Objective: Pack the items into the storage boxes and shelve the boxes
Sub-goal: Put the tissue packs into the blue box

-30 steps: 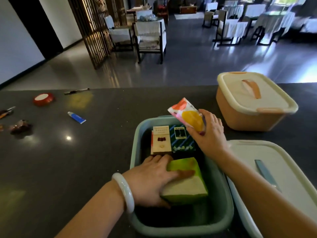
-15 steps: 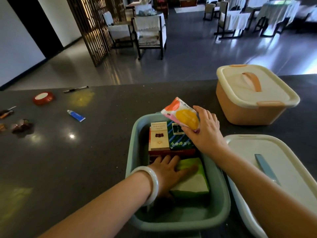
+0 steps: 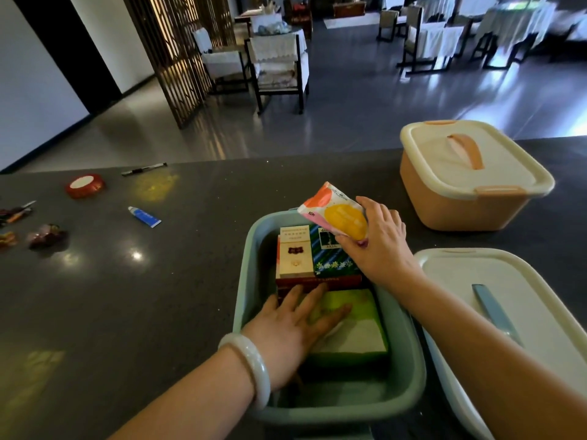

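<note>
Along the tabletop's (image 3: 158,296) left edge sit wrapped candies (image 3: 44,238), a red tape roll (image 3: 85,185), a pen (image 3: 143,169) and a blue tube (image 3: 144,216). Your left hand (image 3: 290,331) lies flat, fingers straight, on the green-and-white box (image 3: 352,328) inside the teal storage box (image 3: 409,360) at the near edge. Two packs (image 3: 314,252) stand behind it. Your right hand (image 3: 378,246) pinches a tissue packet (image 3: 333,214) above the box's far rim. The white lid (image 3: 524,296) lies just right; an orange lidded box (image 3: 470,185) sits toward the far right corner.
</note>
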Action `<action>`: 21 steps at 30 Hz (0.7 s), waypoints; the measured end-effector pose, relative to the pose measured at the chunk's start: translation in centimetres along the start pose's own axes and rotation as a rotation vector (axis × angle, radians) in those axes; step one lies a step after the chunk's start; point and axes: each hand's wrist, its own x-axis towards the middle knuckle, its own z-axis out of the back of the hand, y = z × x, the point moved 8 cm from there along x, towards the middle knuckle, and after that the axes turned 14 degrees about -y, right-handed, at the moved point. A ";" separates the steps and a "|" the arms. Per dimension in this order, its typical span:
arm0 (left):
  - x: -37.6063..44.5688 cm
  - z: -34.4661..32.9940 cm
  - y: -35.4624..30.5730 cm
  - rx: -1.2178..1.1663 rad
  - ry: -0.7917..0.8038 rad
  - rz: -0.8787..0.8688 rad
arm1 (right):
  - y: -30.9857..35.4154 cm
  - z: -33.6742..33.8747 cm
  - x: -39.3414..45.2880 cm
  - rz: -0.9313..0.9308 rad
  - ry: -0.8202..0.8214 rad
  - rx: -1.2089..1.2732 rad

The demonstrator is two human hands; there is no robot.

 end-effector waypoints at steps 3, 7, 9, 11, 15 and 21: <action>0.8 -0.6 0.2 0.039 0.088 0.012 | -0.1 0.0 0.0 -0.011 0.005 -0.002; 1.9 -1.6 0.0 0.093 0.143 -0.038 | -0.2 -0.1 0.0 -0.014 0.006 -0.009; 2.1 -1.9 0.3 0.093 0.147 -0.041 | -0.1 -0.2 -0.1 -0.007 0.015 -0.014; 2.2 -1.9 0.7 0.087 0.146 -0.037 | -0.1 -0.2 0.0 0.000 0.016 -0.018; 2.4 -1.9 0.9 0.076 0.130 -0.029 | -0.1 -0.2 0.0 0.003 0.032 -0.028; 2.1 -1.6 1.6 0.046 0.074 -0.046 | 0.1 -0.1 0.0 -0.010 0.052 -0.026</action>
